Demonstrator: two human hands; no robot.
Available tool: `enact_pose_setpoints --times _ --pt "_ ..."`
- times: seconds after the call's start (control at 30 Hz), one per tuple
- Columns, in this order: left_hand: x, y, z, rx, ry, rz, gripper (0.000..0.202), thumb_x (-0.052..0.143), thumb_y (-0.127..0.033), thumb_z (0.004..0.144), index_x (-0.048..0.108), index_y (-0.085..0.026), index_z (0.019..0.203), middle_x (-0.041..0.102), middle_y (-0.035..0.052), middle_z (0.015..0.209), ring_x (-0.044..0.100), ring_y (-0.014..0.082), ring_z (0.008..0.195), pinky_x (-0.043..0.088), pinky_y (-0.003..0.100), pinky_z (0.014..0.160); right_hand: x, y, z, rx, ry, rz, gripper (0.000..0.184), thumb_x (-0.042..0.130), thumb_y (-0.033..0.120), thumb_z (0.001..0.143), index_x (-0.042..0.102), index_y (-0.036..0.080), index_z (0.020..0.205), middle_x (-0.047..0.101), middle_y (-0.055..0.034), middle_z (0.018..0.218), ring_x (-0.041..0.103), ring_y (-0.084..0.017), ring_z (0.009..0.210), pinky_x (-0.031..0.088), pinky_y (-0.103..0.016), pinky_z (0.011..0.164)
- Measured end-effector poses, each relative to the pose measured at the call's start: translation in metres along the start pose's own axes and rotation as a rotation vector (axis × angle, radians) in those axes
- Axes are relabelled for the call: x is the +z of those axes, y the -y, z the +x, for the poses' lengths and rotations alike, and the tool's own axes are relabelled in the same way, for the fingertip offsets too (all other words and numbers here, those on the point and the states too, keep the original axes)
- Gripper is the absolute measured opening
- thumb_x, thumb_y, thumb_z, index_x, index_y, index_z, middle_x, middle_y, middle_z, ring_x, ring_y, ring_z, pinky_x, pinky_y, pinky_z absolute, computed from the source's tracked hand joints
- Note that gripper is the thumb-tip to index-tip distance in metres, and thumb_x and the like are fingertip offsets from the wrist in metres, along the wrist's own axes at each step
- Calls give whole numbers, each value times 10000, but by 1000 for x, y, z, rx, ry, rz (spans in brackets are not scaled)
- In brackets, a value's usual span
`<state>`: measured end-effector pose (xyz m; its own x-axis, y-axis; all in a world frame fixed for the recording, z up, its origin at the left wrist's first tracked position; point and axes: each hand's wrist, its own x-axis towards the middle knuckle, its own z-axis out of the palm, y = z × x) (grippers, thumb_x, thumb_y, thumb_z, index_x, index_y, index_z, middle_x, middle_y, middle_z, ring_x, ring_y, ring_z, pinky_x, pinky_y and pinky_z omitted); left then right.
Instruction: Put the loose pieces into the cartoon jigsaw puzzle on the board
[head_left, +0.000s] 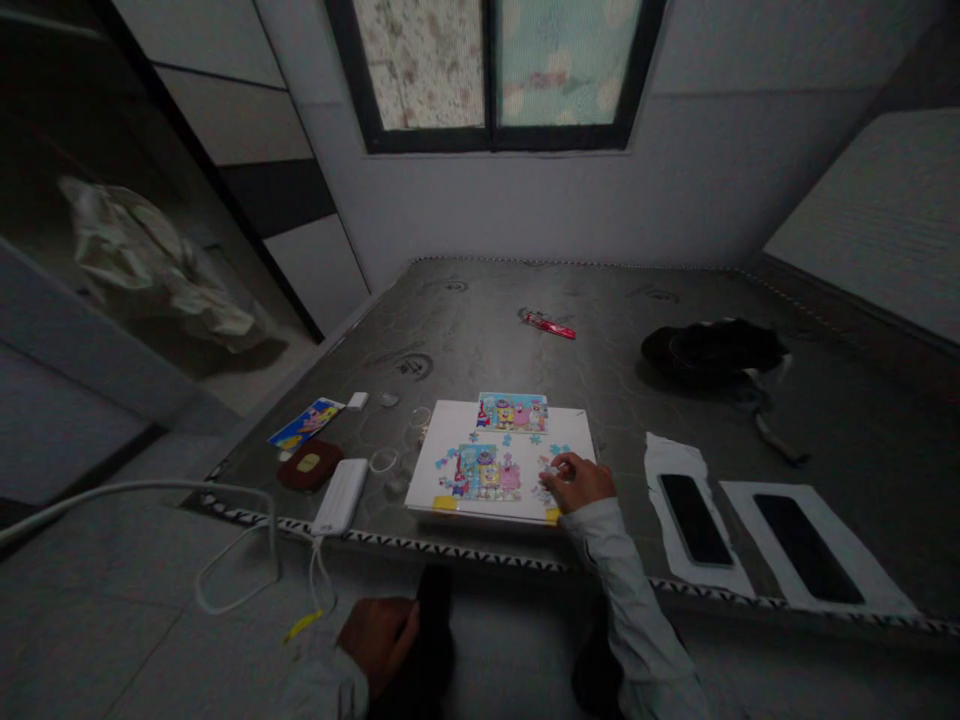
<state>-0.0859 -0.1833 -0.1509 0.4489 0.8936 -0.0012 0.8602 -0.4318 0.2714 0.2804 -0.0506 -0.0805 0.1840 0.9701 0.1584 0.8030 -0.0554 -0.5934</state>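
My right hand (581, 482) is over the right part of a white box (525, 515), its fingers pinched at a small jigsaw puzzle piece (550, 470). Left of it on the box lies a partly joined cartoon puzzle (487, 474). Loose pieces (535, 439) are scattered around that joined section. A cartoon picture card (513, 412) lies across the box's far edge. Below the table edge, my left hand (381, 638) rests by my leg, fingers curled in, with nothing visible in it.
On the left are a white power bank (341, 497) with a cable, a brown case (310, 466), a blue card (307, 424) and a roll of clear tape (384, 461). Two phones (696, 520) lie on white sheets at right. A red packet (551, 325) and black bag (712, 350) lie farther back.
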Motion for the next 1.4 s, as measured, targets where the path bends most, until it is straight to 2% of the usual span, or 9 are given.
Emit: enact_pose_setpoints --times 0.23,0.4,0.8,0.93,1.1,1.4 --pt "-1 2 2 23 24 11 511 289 -316 991 656 -207 652 695 41 615 655 149 575 365 281 558 0 -1 -1 -3 -18 -14 244 682 499 739 689 255 742 716 -1 706 649 -193 730 369 -333 725" --pt "-2 2 1 16 28 13 518 281 -330 993 657 -214 655 693 41 615 651 154 578 372 278 556 1 -1 0 -18 -18 -19 234 711 499 713 696 265 718 729 4 721 657 -198 745 384 -342 740" --pt "-1 1 2 -1 39 11 505 292 -309 982 653 -206 644 688 56 609 662 170 582 378 282 557 0 -7 1 -36 -11 16 144 674 376 684 732 275 769 723 -7 733 638 -195 717 416 -324 689" --pt "0 1 2 -9 50 15 502 298 -321 978 658 -212 646 699 56 618 665 171 590 387 282 561 1 -7 1 -30 -15 51 173 662 357 679 712 275 823 716 15 739 649 -180 725 424 -303 687" --pt "-2 -1 2 -26 66 8 503 288 -319 980 678 -211 682 725 63 674 687 178 645 413 278 592 5 -8 2 -12 -21 86 161 673 379 657 658 262 766 676 37 673 635 -166 662 409 -276 619" --pt "-4 -2 2 -32 67 -23 520 282 -333 987 675 -205 671 706 67 645 675 179 618 400 279 574 5 -8 2 -36 -35 116 164 709 383 645 634 258 719 672 39 652 626 -170 650 421 -285 632"
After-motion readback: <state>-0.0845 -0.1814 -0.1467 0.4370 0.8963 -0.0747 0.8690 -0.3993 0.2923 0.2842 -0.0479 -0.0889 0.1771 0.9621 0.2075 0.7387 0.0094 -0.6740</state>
